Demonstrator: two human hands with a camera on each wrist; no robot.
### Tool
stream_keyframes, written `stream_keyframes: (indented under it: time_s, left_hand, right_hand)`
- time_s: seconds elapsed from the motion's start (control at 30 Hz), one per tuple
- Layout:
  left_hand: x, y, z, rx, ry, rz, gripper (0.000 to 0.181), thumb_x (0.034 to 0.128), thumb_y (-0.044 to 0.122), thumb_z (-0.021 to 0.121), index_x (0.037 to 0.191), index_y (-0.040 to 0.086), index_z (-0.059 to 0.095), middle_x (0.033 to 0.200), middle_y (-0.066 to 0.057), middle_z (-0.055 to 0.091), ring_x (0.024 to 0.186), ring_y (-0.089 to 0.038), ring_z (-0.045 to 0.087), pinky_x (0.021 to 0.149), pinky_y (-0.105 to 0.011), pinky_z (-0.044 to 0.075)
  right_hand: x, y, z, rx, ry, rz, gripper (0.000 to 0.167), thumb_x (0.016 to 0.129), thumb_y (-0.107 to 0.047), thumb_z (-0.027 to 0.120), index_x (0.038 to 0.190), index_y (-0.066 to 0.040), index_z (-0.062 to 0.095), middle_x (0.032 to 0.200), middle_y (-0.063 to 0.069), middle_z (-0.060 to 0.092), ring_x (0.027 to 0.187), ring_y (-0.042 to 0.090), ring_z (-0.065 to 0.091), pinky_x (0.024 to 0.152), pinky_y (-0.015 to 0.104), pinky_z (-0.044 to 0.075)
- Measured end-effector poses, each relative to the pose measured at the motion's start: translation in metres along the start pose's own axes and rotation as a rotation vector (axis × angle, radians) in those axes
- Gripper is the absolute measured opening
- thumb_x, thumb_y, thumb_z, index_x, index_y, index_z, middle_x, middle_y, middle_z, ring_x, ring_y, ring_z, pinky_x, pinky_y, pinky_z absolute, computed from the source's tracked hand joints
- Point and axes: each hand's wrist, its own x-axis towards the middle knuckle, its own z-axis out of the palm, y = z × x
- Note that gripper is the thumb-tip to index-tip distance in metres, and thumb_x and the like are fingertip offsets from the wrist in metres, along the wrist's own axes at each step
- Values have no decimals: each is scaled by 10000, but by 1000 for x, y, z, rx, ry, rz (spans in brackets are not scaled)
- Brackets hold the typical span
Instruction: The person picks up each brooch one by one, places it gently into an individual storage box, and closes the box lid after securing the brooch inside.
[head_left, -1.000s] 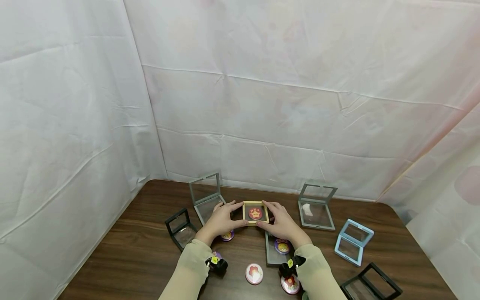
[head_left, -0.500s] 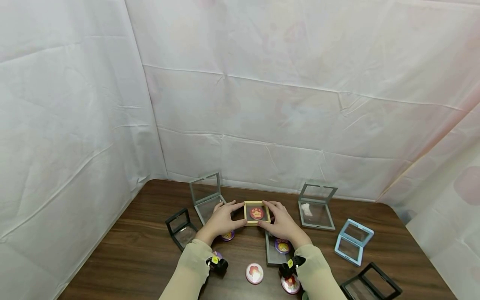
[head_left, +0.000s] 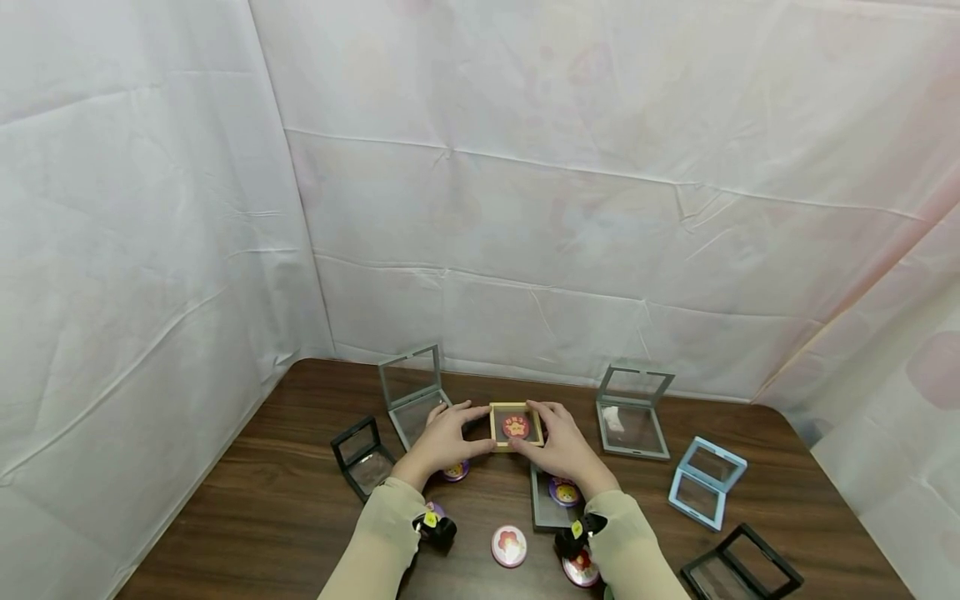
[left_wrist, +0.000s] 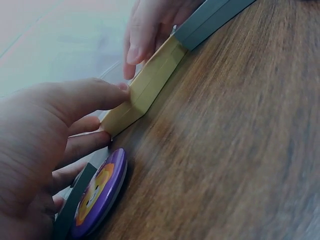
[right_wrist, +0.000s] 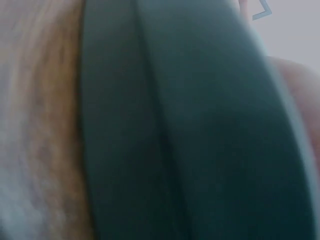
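Note:
A small yellow square display frame (head_left: 516, 449) with a clear window stands between both hands in the head view. Inside it shows a round red badge (head_left: 516, 427) with a yellow paw or star shape. My left hand (head_left: 442, 442) grips the frame's left side, thumb at the near corner and index finger at the far one. On the opposite side my right hand (head_left: 562, 448) holds it the same way. The left wrist view shows my left thumb against the side of the yellow frame (left_wrist: 142, 92). A dark green-grey case edge (right_wrist: 200, 120) fills the right wrist view.
Open grey cases (head_left: 414, 408) (head_left: 633, 425), black cases (head_left: 365, 458) (head_left: 738, 567) and a blue case (head_left: 707, 483) surround the hands. A grey case (head_left: 546, 512) under the right wrist bears a purple badge (head_left: 564, 492). Pink-rimmed badges (head_left: 509, 547) (head_left: 580, 568) lie nearer the front.
The yellow frame has shifted slightly to the right in the head view, with both hands staying on it. My right thumb has slid a little leftward along its near edge.

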Motion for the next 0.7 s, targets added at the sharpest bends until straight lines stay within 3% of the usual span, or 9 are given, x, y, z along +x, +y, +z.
stream_keyframes:
  time_s: [0.7]
  left_hand:
    - [1,1,0,23,-10,12,606,1008,444,795,1523,156,661,1531,-77,652,1564,-396,422,1266,-733,113]
  right_hand:
    - [0,-1,2,-13,58,64,970,883,-571,887,1609,-42,522,1556,271,502,1396,486,537,1118,659,478]
